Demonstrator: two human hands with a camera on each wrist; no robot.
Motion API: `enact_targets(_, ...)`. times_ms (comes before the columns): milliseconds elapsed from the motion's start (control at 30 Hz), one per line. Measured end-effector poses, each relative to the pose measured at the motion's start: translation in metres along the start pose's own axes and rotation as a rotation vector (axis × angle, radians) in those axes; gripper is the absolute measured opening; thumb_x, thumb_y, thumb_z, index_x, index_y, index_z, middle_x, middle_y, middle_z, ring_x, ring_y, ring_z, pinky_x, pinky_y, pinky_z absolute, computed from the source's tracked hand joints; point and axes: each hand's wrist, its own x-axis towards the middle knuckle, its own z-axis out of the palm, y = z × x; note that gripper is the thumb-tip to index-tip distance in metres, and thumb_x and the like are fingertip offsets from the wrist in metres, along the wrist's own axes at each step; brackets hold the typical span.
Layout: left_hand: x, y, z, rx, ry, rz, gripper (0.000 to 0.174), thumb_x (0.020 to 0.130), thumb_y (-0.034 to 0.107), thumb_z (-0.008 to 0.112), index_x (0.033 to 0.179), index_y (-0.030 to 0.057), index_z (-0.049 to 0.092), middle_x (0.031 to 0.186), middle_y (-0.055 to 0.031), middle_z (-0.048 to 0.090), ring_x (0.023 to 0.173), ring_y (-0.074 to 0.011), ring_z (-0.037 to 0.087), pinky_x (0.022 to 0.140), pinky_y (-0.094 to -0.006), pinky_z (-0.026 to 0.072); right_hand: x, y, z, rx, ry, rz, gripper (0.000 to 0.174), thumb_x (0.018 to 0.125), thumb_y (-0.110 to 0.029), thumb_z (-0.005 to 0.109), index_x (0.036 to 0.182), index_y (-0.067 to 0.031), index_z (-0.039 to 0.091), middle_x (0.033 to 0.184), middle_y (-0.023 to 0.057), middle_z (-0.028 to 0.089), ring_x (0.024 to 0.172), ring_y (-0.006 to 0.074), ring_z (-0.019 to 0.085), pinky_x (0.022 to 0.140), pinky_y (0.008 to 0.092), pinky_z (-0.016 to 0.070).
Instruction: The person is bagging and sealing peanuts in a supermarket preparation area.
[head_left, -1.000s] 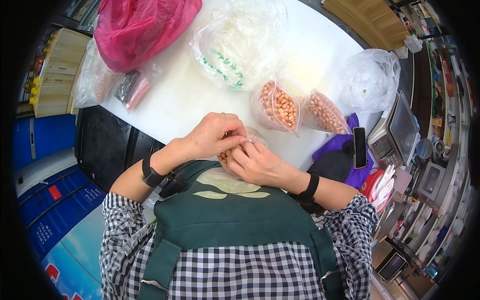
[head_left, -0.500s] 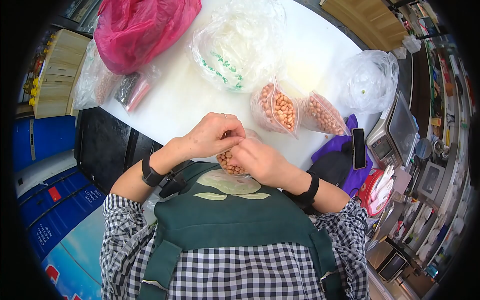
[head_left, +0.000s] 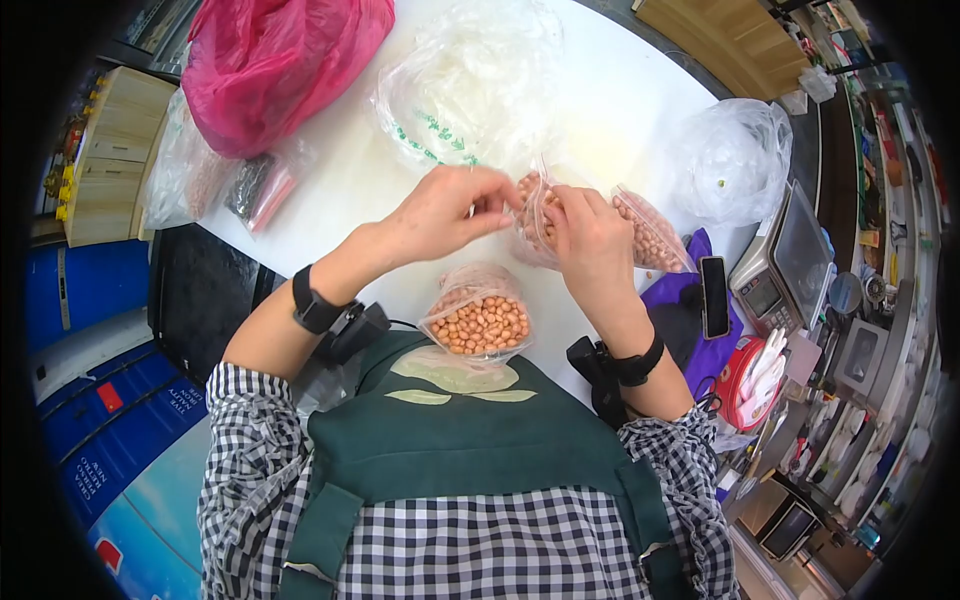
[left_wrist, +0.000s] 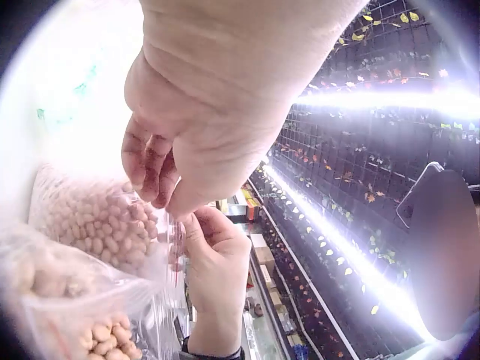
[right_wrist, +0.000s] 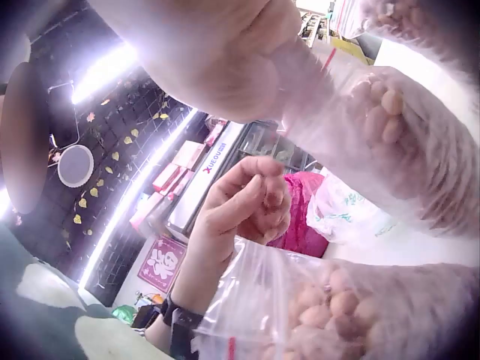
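Observation:
Three clear zip bags hold reddish shelled peanuts. In the head view, the near bag (head_left: 480, 322) sits close against the apron. Farther off, my right hand (head_left: 597, 245) pinches the edge of the middle bag (head_left: 537, 222), and part of that bag is hidden behind the hand. My left hand (head_left: 450, 212) hovers at the other side of the same bag, fingers loosely bent and thumb apart. In the right wrist view, the left hand (right_wrist: 244, 206) shows nothing between its fingers. The third bag (head_left: 652, 235) leans just right of my right hand.
A pink plastic bag (head_left: 270, 80) and a large clear bag (head_left: 470, 80) lie at the back. To the right are a crumpled clear bag (head_left: 735, 160), a digital scale (head_left: 785, 265), a phone (head_left: 714, 298) on purple cloth and a red tin (head_left: 740, 385).
Both hands have left the near peanut bag, which now stands by itself before the apron. They have moved forward and right to the middle bag, where the right hand has taken hold.

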Motion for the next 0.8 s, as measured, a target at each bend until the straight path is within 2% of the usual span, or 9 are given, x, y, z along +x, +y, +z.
enact_targets(133, 0.030, 0.001, -0.004, 0.108, 0.126, 0.129, 0.031, 0.086, 0.003, 0.076, 0.116, 0.0076, 0.068, 0.096, -0.0058, 0.067, 0.081, -0.0174, 0.063, 0.067, -0.0314, 0.0528, -0.003, -0.002, -0.010, 0.055, 0.008, -0.031, 0.016, 0.089, -0.003, 0.070, 0.104, 0.0001, 0.066, 0.095, 0.0177, 0.068, 0.077, 0.0347, 0.069, 0.065, 0.0407, 0.0551)
enact_targets(167, 0.035, 0.004, -0.004, 0.176, 0.108, 0.084, 0.042, 0.081, 0.002, 0.078, 0.121, 0.0099, 0.066, 0.111, -0.0045, 0.066, 0.099, -0.0209, 0.063, 0.079, -0.0339, 0.0534, -0.005, -0.002, -0.015, 0.051, 0.009, -0.029, 0.016, 0.089, -0.003, 0.070, 0.104, 0.0001, 0.066, 0.095, 0.0177, 0.068, 0.077, 0.0347, 0.069, 0.065, 0.0407, 0.0551)
enact_targets(267, 0.052, 0.001, -0.003, 0.346, 0.142, 0.352, 0.051, 0.077, 0.003, 0.081, 0.124, 0.0115, 0.065, 0.116, -0.0027, 0.065, 0.116, -0.0254, 0.058, 0.095, -0.0382, 0.0486, -0.011, -0.005, -0.035, 0.114, 0.167, -0.044, 0.022, 0.086, -0.006, 0.075, 0.105, 0.0001, 0.067, 0.101, 0.0158, 0.069, 0.085, 0.0322, 0.069, 0.073, 0.0389, 0.0565)
enact_targets(367, 0.064, -0.006, -0.003, 0.374, -0.001, 0.400, 0.053, 0.072, 0.005, 0.083, 0.122, 0.0124, 0.067, 0.117, -0.0023, 0.066, 0.126, -0.0258, 0.053, 0.104, -0.0398, 0.0422, -0.018, -0.013, -0.042, -0.085, 0.175, -0.119, 0.026, 0.082, -0.007, 0.080, 0.104, -0.0007, 0.069, 0.103, 0.0129, 0.069, 0.094, 0.0308, 0.068, 0.080, 0.0381, 0.0554)
enact_targets(433, 0.071, -0.006, 0.000, 0.391, -0.063, 0.409, 0.045, 0.071, 0.007, 0.083, 0.114, 0.0123, 0.069, 0.111, -0.0015, 0.067, 0.121, -0.0248, 0.056, 0.100, -0.0394, 0.0429, -0.034, -0.014, -0.018, -0.066, 0.179, 0.100, 0.021, 0.079, -0.005, 0.081, 0.096, -0.0012, 0.070, 0.103, 0.0119, 0.068, 0.099, 0.0313, 0.065, 0.081, 0.0395, 0.0533)
enact_targets(533, 0.080, -0.010, 0.006, 0.415, -0.142, 0.419, 0.029, 0.070, 0.013, 0.083, 0.097, 0.0124, 0.072, 0.096, 0.0003, 0.066, 0.106, -0.0230, 0.060, 0.092, -0.0378, 0.0439, -0.052, 0.013, -0.001, 0.062, 0.084, 0.131, 0.017, 0.077, -0.003, 0.081, 0.087, 0.0004, 0.068, 0.095, 0.0112, 0.067, 0.088, 0.0311, 0.065, 0.073, 0.0403, 0.0525)
enact_targets(600, 0.082, -0.018, 0.011, 0.426, -0.160, 0.423, 0.020, 0.070, 0.016, 0.083, 0.087, 0.0126, 0.071, 0.087, 0.0012, 0.064, 0.097, -0.0223, 0.061, 0.087, -0.0366, 0.0442, -0.053, 0.020, 0.003, 0.087, 0.093, 0.096, 0.016, 0.076, -0.001, 0.079, 0.085, 0.0005, 0.066, 0.090, 0.0107, 0.065, 0.083, 0.0312, 0.064, 0.070, 0.0409, 0.0518)
enact_targets(667, 0.079, -0.026, 0.018, 0.460, 0.022, 0.542, 0.017, 0.070, 0.018, 0.082, 0.076, 0.0125, 0.067, 0.075, 0.0006, 0.055, 0.081, -0.0222, 0.057, 0.078, -0.0362, 0.0440, -0.050, 0.020, 0.001, 0.109, 0.100, 0.058, 0.015, 0.076, 0.001, 0.078, 0.083, 0.0007, 0.065, 0.086, 0.0101, 0.064, 0.078, 0.0312, 0.063, 0.067, 0.0414, 0.0512)
enact_targets(800, 0.050, -0.008, 0.020, 0.528, 0.128, 0.665, 0.018, 0.068, 0.018, 0.081, 0.077, 0.0124, 0.067, 0.074, -0.0009, 0.052, 0.078, -0.0229, 0.056, 0.075, -0.0356, 0.0443, -0.046, 0.017, -0.015, 0.096, 0.114, -0.108, 0.013, 0.075, 0.004, 0.075, 0.082, -0.0005, 0.065, 0.083, 0.0096, 0.064, 0.075, 0.0308, 0.062, 0.063, 0.0395, 0.0498)
